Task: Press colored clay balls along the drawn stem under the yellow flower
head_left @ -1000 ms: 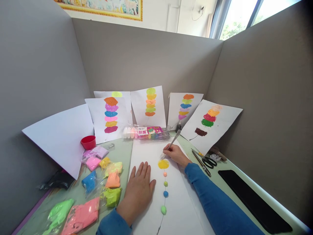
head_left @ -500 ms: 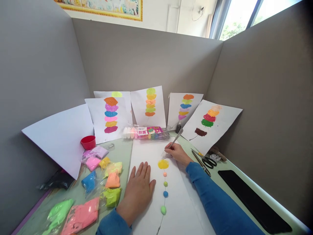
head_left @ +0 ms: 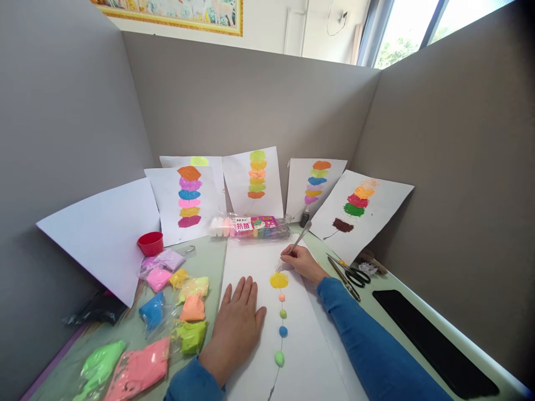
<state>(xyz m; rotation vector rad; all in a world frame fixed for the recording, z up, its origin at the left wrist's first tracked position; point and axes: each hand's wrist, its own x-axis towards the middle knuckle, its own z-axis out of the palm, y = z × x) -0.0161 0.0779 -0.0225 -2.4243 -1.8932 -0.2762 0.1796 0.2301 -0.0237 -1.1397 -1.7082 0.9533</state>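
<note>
A fork [head_left: 299, 238] is pinched in my right hand [head_left: 304, 263], its tines pointing down at the top edge of a flattened yellow clay piece [head_left: 278, 280]. Whether the tines touch the clay I cannot tell. My left hand [head_left: 239, 328] lies flat, fingers spread, on the white paper [head_left: 251, 256]. Below the yellow piece, small clay balls sit along a drawn line: a peach ball [head_left: 282, 298], an olive-green one [head_left: 283, 314], a blue one [head_left: 283, 331] and a light green one [head_left: 279, 358].
Bagged clay, including a coral pack [head_left: 140, 370], lies left, near a red cup [head_left: 150, 244]. A clay package [head_left: 251, 226] lies behind the paper. Scissors [head_left: 355, 274] and a black strip [head_left: 430, 340] are at right. Pictures such as this striped one [head_left: 258, 175] lean against grey panels [head_left: 251, 100].
Almost nothing differs. The fork's tines have shifted very slightly at the top of the yellow piece; my left hand stays in place.
</note>
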